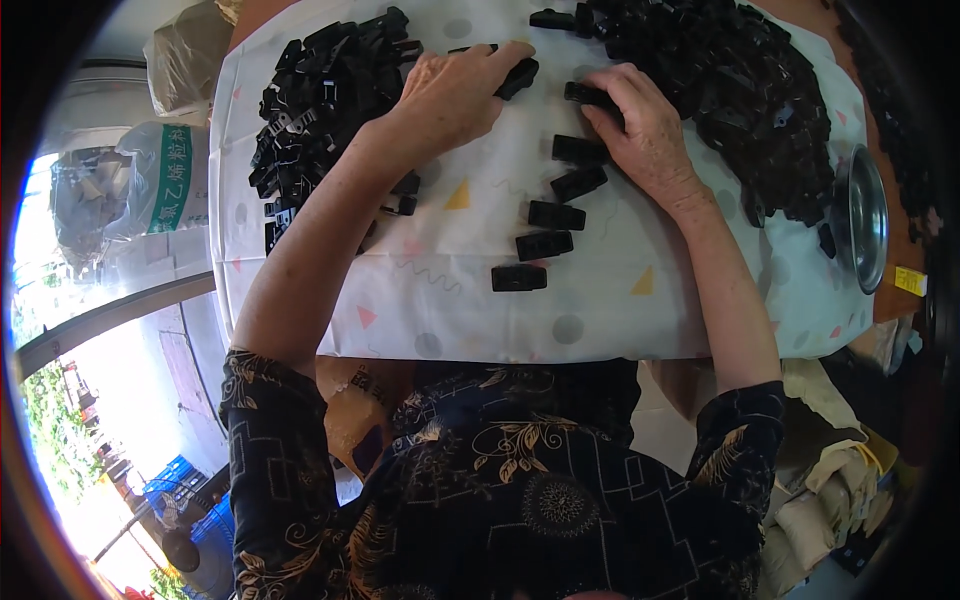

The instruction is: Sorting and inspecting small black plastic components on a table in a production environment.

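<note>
My left hand rests on the white patterned cloth, fingers closed over a black plastic buckle. My right hand presses its fingertips on another black buckle at the edge of the big heap of black buckle parts. Below it several assembled buckles lie in a slanting row down to the lowest one. A second heap of smaller black parts lies left of my left forearm.
A round metal bowl sits at the cloth's right edge. White sacks stand to the left of the table. Cloth bags and clutter lie lower right. My dark patterned blouse fills the bottom.
</note>
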The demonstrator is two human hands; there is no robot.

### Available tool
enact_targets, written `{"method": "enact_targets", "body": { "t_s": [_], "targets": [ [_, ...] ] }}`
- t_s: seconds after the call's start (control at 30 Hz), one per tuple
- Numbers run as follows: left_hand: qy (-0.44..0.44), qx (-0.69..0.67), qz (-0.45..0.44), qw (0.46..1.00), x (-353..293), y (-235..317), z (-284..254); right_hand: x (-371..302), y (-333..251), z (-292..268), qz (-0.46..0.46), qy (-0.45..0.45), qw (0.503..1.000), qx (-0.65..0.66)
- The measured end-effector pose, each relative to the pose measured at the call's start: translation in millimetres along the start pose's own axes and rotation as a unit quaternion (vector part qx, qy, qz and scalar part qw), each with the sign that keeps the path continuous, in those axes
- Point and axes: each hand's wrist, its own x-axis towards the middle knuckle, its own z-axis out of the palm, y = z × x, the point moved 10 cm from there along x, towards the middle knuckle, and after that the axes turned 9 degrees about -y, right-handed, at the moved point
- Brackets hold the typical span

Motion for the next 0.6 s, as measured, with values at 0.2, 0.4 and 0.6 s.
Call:
{"method": "enact_targets", "body": {
  "t_s": [0.2,0.4,0.6],
  "targets": [
    [-0.093,-0.084,0.003,0.992,17.2,-4.7,7.7,37.4,-4.1,15.4,0.012,-0.102,0.983,0.151],
    [-0.112,-0.135,0.009,0.985,21.5,-13.0,9.2,37.6,-14.8,26.8,-0.072,-0.070,0.992,0.077],
    [-0.104,-0.037,0.009,0.994,14.2,-8.2,3.0,27.7,-22.2,27.8,-0.076,-0.124,0.988,0.043]
  ]
}}
